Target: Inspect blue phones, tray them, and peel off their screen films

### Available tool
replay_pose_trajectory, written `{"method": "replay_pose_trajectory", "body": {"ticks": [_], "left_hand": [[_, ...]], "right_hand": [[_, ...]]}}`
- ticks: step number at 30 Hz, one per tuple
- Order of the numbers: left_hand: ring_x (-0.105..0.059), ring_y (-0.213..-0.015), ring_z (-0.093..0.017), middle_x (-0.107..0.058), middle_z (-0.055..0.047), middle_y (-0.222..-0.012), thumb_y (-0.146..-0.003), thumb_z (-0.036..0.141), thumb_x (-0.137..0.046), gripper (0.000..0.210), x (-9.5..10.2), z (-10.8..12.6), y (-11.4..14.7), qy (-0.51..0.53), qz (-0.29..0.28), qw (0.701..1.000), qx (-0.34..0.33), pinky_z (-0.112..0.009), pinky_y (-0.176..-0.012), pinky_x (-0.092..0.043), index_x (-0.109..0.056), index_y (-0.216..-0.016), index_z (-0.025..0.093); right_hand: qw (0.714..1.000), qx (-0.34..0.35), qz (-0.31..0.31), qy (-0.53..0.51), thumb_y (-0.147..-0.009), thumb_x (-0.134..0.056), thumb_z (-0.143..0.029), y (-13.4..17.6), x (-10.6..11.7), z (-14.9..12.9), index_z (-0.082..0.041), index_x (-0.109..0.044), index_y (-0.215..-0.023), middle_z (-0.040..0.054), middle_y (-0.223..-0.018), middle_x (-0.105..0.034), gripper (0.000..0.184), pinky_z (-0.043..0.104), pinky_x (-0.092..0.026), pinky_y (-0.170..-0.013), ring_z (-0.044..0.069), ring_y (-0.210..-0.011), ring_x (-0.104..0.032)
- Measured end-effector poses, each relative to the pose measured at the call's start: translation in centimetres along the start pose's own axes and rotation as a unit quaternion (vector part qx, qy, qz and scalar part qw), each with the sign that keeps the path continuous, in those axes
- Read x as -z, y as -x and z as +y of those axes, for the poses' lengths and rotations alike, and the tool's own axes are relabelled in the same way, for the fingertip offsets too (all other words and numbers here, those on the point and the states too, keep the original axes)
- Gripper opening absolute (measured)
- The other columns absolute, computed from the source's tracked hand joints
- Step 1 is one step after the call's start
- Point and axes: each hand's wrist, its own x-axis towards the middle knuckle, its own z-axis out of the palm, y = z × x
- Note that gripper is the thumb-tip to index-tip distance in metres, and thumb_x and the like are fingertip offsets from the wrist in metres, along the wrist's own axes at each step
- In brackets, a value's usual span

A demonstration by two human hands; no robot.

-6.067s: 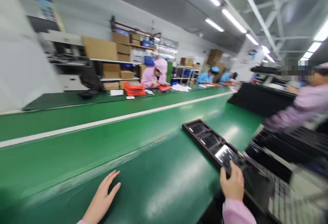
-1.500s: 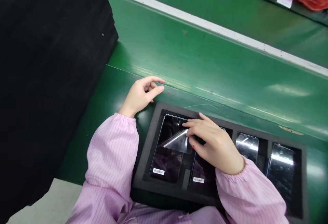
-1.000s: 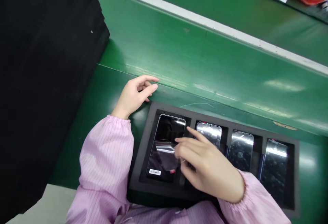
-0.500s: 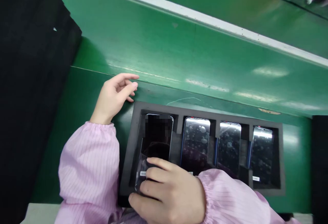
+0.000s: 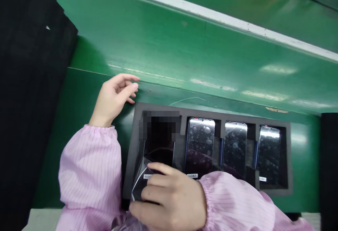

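Where the picture begins on the left, a black mass (image 5: 29, 93) fills the edge, standing on the green bench (image 5: 87, 93). Next to it the left hand (image 5: 112, 97) rests on the bench just beside the far left corner of the foam tray (image 5: 289, 160); its fingers (image 5: 129, 79) are loosely curled and hold nothing. A pink striped sleeve (image 5: 89, 174) runs from that wrist to the lower edge.

The tray lies flat on the bench, near the person. Its leftmost pocket holds a phone (image 5: 161, 143) with a dark screen. The right hand (image 5: 169, 199) sits over the near end of this phone, with fingers (image 5: 158, 169) pressed together on a clear film (image 5: 141, 178) that curls up off the glass at the lower left corner. A small white label (image 5: 147, 176) shows on the film.

Further right, three more phones (image 5: 199, 144) lie in their own pockets, each face up and bubbled under film. Beyond the tray, a white stripe (image 5: 211, 12) crosses the green belt (image 5: 200, 44). A dark block (image 5: 329, 160) stands at the right edge.
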Motion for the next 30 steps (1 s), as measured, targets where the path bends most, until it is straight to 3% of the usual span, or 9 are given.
{"method": "replay_pose_trajectory", "body": {"ticks": [6,15,18,20,22,23,26,28,30], "left_hand": [[-0.058,-0.066,-0.016,-0.061,-0.004,-0.073,-0.08,0.035,-0.067,0.021,0.1,0.0,0.0,0.004,-0.002,1.0,0.0,-0.019,-0.047,-0.053,-0.072,-0.097,0.024],[-0.058,-0.067,-0.016,-0.06,-0.003,-0.072,-0.08,0.035,-0.067,0.02,0.1,0.0,0.0,-0.002,-0.001,1.0,0.0,-0.019,-0.047,-0.053,-0.072,-0.096,0.025],[-0.058,-0.067,-0.016,-0.06,-0.003,-0.073,-0.08,0.036,-0.067,0.02,0.1,-0.1,0.0,-0.003,-0.003,1.0,-0.001,-0.019,-0.047,-0.053,-0.072,-0.096,0.026],[-0.058,-0.067,-0.016,-0.06,-0.003,-0.073,-0.08,0.036,-0.068,0.019,0.1,-0.1,0.0,-0.004,-0.004,1.0,0.0,-0.019,-0.047,-0.053,-0.072,-0.096,0.026],[-0.058,-0.067,-0.016,-0.06,-0.003,-0.073,-0.08,0.036,-0.067,0.019,0.1,-0.2,0.0,-0.004,-0.003,1.0,-0.001,-0.019,-0.047,-0.053,-0.072,-0.096,0.026],[-0.058,-0.067,-0.015,-0.06,-0.003,-0.073,-0.08,0.036,-0.067,0.019,0.0,-0.2,0.0,-0.003,-0.003,1.0,-0.001,-0.019,-0.047,-0.053,-0.072,-0.096,0.026],[-0.058,-0.067,-0.015,-0.06,-0.003,-0.073,-0.08,0.036,-0.067,0.019,0.0,-0.1,0.0,-0.004,-0.004,1.0,-0.003,-0.018,-0.047,-0.053,-0.072,-0.096,0.027],[-0.059,-0.067,-0.015,-0.06,-0.003,-0.073,-0.08,0.037,-0.068,0.019,0.1,-0.1,0.0,-0.005,-0.005,1.0,-0.004,-0.019,-0.048,-0.053,-0.072,-0.096,0.027],[-0.059,-0.067,-0.016,-0.06,-0.003,-0.073,-0.08,0.037,-0.068,0.019,0.1,-0.1,0.1,-0.006,-0.005,1.0,-0.006,-0.019,-0.048,-0.053,-0.072,-0.096,0.027]], "right_hand": [[0.982,-0.166,0.034,0.081,-0.09,-0.051,-0.018,0.0,0.6,0.3,-0.011,-0.065,-0.104,0.0026,-0.079,-0.06,0.021,0.056,-0.018,-0.117,0.016,-0.075,-0.051],[0.974,-0.218,0.039,0.048,-0.088,-0.055,-0.023,-0.5,1.1,2.2,-0.014,-0.065,-0.102,0.0009,-0.078,-0.06,0.019,0.057,-0.013,-0.118,0.015,-0.077,-0.054],[0.973,-0.216,0.013,0.077,-0.091,-0.049,-0.021,-0.3,0.6,1.2,-0.013,-0.063,-0.11,0.0033,-0.084,-0.061,0.025,0.058,-0.017,-0.116,0.017,-0.081,-0.055],[0.969,-0.22,0.022,0.107,-0.091,-0.048,-0.019,-0.1,0.3,0.4,-0.012,-0.062,-0.113,0.0046,-0.086,-0.061,0.027,0.054,-0.03,-0.112,0.018,-0.079,-0.054],[0.963,-0.231,0.043,0.134,-0.091,-0.049,-0.019,0.1,0.0,-0.2,-0.011,-0.062,-0.112,0.0052,-0.087,-0.061,0.025,0.041,-0.049,-0.091,0.018,-0.076,-0.053],[0.96,-0.236,0.05,0.145,-0.091,-0.05,-0.019,0.1,-0.1,-0.4,-0.011,-0.062,-0.112,0.0052,-0.087,-0.061,0.025,0.035,-0.051,-0.077,0.018,-0.075,-0.052],[0.957,-0.24,0.039,0.16,-0.091,-0.052,-0.021,0.2,-0.2,-0.6,-0.012,-0.06,-0.116,0.0053,-0.089,-0.06,0.028,0.03,-0.044,-0.055,0.019,-0.075,-0.051],[0.958,-0.235,0.033,0.161,-0.091,-0.051,-0.023,0.2,-0.3,-0.4,-0.012,-0.058,-0.12,0.0055,-0.091,-0.06,0.031,0.033,-0.049,-0.065,0.019,-0.078,-0.051],[0.96,-0.231,0.022,0.157,-0.092,-0.05,-0.023,0.2,-0.3,-0.1,-0.013,-0.058,-0.121,0.0055,-0.091,-0.059,0.032,0.042,-0.049,-0.09,0.019,-0.081,-0.05]]}}
